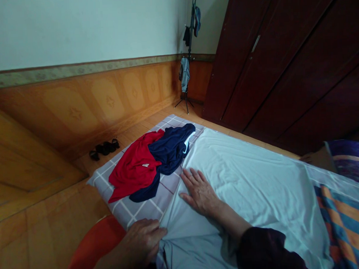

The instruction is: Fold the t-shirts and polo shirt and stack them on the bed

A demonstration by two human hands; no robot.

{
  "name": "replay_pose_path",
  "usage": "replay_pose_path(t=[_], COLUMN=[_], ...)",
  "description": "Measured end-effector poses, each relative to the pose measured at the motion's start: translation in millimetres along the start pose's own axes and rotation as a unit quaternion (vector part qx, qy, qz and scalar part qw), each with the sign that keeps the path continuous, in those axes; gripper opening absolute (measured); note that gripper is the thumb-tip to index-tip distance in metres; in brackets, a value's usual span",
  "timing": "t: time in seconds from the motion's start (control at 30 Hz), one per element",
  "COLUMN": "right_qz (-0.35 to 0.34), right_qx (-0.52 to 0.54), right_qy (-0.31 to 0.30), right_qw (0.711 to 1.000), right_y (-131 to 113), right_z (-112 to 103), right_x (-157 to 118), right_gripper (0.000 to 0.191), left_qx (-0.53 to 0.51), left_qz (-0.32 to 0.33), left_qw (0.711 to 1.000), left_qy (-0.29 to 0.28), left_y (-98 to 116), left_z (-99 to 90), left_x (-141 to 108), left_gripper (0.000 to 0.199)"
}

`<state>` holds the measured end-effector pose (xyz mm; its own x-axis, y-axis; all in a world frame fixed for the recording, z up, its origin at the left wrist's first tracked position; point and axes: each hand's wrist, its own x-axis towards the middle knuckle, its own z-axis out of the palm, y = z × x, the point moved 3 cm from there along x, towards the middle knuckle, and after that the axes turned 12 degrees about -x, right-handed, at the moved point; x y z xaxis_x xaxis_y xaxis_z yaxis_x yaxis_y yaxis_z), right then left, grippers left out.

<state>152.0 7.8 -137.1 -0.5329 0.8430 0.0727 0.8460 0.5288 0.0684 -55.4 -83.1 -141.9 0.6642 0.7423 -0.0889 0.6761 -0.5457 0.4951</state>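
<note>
A large pale, whitish-green cloth point(243, 171) lies spread over the bed, with small wrinkles across its middle; its exact kind is not clear. My right hand point(201, 193) rests flat on it near its left edge, fingers stretched out. At the near left corner my left hand point(144, 239) is closed, its fingertips pinching the cloth's edge. Just beyond the hands, a red garment point(136, 164) with a small white tag lies crumpled against a navy blue garment point(171, 146) with a white patch. Both rest on the grey checked bedcover point(145, 205).
An orange-red round object point(96, 243) stands by the bed's near left side. Black shoes point(104, 149) sit on the floor along the wall. A coat rack point(189, 43) fills the far corner beside a dark wardrobe point(268, 67). An orange-and-blue striped cloth point(350, 222) lies at right.
</note>
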Motion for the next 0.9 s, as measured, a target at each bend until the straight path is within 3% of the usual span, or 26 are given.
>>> replay_pose_path(t=[0.1, 0.27, 0.43, 0.53, 0.67, 0.77, 0.9], right_qz=[0.05, -0.002, 0.097, 0.064, -0.034, -0.052, -0.045], right_qx=[-0.018, -0.001, -0.034, -0.021, 0.007, -0.033, -0.091], right_qy=[0.003, 0.008, 0.016, 0.05, 0.089, 0.091, 0.081], right_qw=[0.999, 1.0, 0.995, 0.996, 0.995, 0.994, 0.992], right_y=[8.1, 12.5, 22.0, 6.9, -27.0, -44.3, -56.9], right_z=[1.7, 4.2, -9.7, -33.1, -61.7, -69.8, -57.4], right_x=[6.7, 18.6, 6.9, -31.7, -110.4, -168.9, -231.1], right_gripper=[0.067, 0.063, 0.062, 0.052, 0.048, 0.055, 0.054], left_qx=[-0.002, -0.002, 0.042, 0.048, 0.002, -0.03, -0.022], left_qz=[-0.03, -0.047, -0.062, -0.033, 0.067, 0.125, 0.2], left_qw=[0.999, 0.998, 0.997, 0.998, 0.995, 0.991, 0.98], left_qy=[-0.021, -0.05, -0.033, 0.013, 0.072, 0.047, -0.007], left_y=[-2.1, -1.1, -7.8, -6.1, 13.4, 28.4, 35.5], left_z=[2.7, 0.2, -11.7, -20.1, -29.0, -26.6, -12.1], left_x=[-3.0, 1.4, 7.6, 8.4, 3.8, -3.0, -11.0], left_gripper=[0.031, 0.032, 0.022, 0.025, 0.033, 0.019, 0.024])
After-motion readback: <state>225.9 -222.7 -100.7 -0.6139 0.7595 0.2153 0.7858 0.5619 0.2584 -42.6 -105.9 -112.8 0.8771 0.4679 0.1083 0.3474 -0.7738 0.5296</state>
